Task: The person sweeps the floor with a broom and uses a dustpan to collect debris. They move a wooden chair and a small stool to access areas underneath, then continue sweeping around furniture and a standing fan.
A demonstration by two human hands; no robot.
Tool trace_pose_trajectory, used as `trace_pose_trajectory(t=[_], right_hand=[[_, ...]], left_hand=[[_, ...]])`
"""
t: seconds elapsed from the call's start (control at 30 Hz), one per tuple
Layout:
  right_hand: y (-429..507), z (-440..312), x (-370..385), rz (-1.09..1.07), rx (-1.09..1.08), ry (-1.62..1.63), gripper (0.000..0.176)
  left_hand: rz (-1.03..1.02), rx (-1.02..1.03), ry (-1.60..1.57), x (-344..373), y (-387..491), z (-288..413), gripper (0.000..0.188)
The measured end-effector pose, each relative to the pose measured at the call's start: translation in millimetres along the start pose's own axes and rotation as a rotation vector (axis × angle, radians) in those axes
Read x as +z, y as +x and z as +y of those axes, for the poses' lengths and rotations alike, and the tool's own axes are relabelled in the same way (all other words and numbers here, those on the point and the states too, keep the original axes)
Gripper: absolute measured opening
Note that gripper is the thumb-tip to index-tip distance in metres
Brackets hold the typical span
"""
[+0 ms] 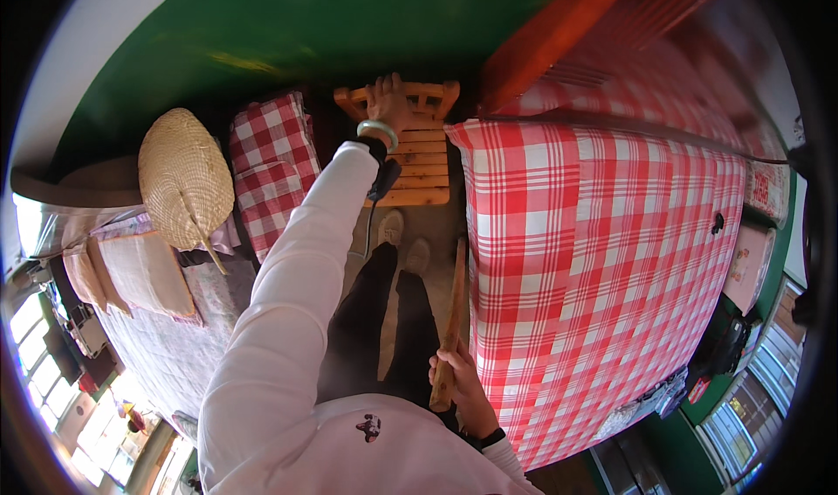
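Observation:
With my left arm stretched forward, my left hand (387,102) grips the top rail of a small slatted wooden chair (416,177). A pale bangle (380,131) circles that wrist, and a black device (385,179) with a grey cable hangs beside it. My right hand (466,380), low and close to my body, is wrapped around the thick upper end of a wooden pole (453,311). The pole slants down to the floor along the checked bed's edge; its far end is dim there. My shoes point at the chair from just below its seat.
Right of me is a bed with a red-and-white checked cover (589,266), under an orange-red bed frame (556,43). To the left are a folded checked cloth (272,167), a woven palm-leaf fan (186,174) and another bed with a pale cover (190,344). A green wall (294,30) rises ahead.

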State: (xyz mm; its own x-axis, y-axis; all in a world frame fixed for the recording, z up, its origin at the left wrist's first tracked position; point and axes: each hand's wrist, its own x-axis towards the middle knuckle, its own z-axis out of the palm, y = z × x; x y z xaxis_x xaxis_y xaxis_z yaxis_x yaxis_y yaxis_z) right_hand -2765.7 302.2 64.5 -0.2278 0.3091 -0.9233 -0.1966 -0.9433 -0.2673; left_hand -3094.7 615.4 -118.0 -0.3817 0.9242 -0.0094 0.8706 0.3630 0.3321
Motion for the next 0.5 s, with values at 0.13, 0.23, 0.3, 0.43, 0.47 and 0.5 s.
trace_pose_trajectory(t=[0.13, 0.23, 0.3, 0.43, 0.47, 0.5], right_hand=[[-1.9, 4.9, 3.1, 0.042, 0.019, -0.021, 0.044], [-3.9, 6.4, -2.8, 0.115, 0.055, -0.05, 0.044], [-4.9, 7.0, -8.3, 0.149, 0.073, -0.062, 0.043], [-5.7, 7.5, -23.1, 0.165, 0.106, -0.103, 0.041], [-6.0, 7.5, -28.3, 0.155, 0.103, -0.127, 0.04], [-6.1, 7.6, -34.1, 0.158, 0.124, -0.141, 0.04]], left_hand=[[-0.165, 0.021, 0.046, -7.8, 11.6, -6.6, 0.047], [-0.269, 0.005, 0.007, -11.5, 2.7, -5.0, 0.04], [-0.331, -0.024, -0.041, -13.3, -15.5, -1.2, 0.034], [-0.339, -0.206, -0.246, -8.9, -77.9, 10.9, 0.024], [-0.35, -0.264, -0.29, -6.8, -94.6, 14.6, 0.023], [-0.373, -0.197, -0.219, -4.8, -111.5, 18.4, 0.022]])
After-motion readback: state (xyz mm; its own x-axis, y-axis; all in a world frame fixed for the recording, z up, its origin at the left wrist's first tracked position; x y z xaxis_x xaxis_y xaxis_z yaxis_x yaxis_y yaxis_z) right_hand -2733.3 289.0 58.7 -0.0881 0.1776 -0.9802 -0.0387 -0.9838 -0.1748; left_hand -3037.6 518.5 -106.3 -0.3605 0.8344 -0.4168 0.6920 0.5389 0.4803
